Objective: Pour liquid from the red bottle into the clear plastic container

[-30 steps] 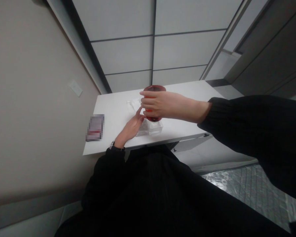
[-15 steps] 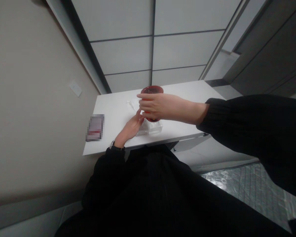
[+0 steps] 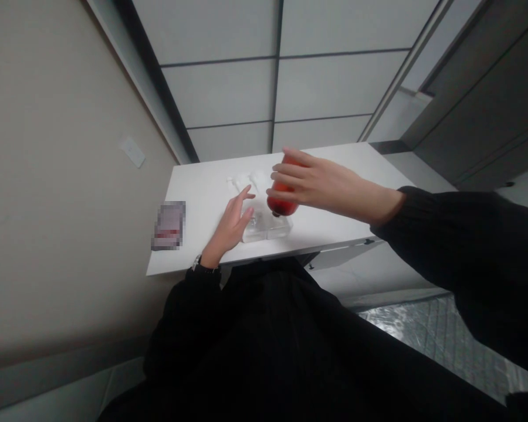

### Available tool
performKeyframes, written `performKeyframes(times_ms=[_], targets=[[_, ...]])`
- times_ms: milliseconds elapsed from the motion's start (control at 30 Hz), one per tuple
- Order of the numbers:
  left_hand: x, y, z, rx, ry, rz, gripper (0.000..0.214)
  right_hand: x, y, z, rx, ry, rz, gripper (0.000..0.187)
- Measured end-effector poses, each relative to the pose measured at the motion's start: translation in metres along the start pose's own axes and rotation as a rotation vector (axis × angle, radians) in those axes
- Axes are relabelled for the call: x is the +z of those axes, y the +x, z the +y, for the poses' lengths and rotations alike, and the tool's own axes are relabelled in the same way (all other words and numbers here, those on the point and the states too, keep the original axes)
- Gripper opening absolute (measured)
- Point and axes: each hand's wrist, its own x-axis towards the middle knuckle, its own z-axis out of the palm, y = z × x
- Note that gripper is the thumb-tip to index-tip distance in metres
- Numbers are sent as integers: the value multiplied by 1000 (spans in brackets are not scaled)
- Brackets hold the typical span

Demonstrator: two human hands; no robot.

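My right hand [image 3: 305,179] is wrapped round a glossy red rounded vessel [image 3: 283,202], held above the white table. The vessel's lower end is dark with a small knob, and my fingers hide much of its body. My left hand [image 3: 234,223] is open, thumb and fingers apart, just left of the vessel and not touching it. Beneath both hands a low clear box [image 3: 278,230] with a divider sits near the table's front edge. Behind it lies some whitish see-through wrapping [image 3: 246,180], its exact kind unclear.
A blurred-out flat rectangular thing [image 3: 169,225] lies at the left of the white table [image 3: 334,217]. The wall with a switch plate [image 3: 132,152] rises on the left. Sliding panels [image 3: 229,94] stand behind the table.
My right hand has moved a little to the right and tilted the red vessel, so its rim no longer shows. My left hand has come away from it, fingers spreading.
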Motion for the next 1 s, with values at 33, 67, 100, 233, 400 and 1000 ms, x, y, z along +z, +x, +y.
performKeyframes(times_ms=[33, 67, 100, 233, 400, 1000], targets=[[-2, -3, 0, -2, -13, 27, 64, 1, -8, 1, 59, 58, 18, 48], [-5, -6, 0, -12, -33, 52, 63, 2, -16, 2, 119, 109, 38, 52], [-7, -10, 0, -30, -55, 73, 61, 5, -25, 3, 185, 149, 62, 55], [-11, -27, -8, -130, -133, 108, 62, 31, -67, 1, 474, 164, 142, 58], [-2, -45, -23, -255, -242, 27, 87, 90, -110, -10, 910, 316, 359, 79], [5, -43, -31, -434, -73, -68, 85, 140, -116, -67, 1211, 315, 933, 40]])
